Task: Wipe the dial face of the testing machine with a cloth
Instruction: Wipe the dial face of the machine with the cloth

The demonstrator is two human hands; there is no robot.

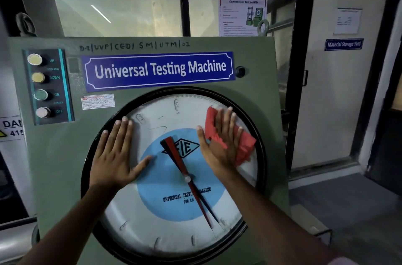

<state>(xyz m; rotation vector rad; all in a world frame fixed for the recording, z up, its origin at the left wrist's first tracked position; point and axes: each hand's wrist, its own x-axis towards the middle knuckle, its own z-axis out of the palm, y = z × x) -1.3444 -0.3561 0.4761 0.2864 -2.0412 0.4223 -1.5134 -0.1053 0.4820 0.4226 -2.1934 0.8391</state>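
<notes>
The round dial face [174, 217] of the green testing machine [54, 156] fills the middle of the view, white with a blue centre, a black rim and red and black pointers. My right hand [221, 140] lies flat on the dial's upper right, pressing a red cloth [245, 145] against the glass. The cloth sticks out above and to the right of the fingers. My left hand [117, 154] rests flat with spread fingers on the dial's upper left edge, holding nothing.
A blue "Universal Testing Machine" nameplate [159, 70] sits above the dial. A button panel [46, 86] with UP, DOWN, ON and OFF is at the upper left. A danger label [10, 127] shows at the left edge. A door [330, 82] stands to the right.
</notes>
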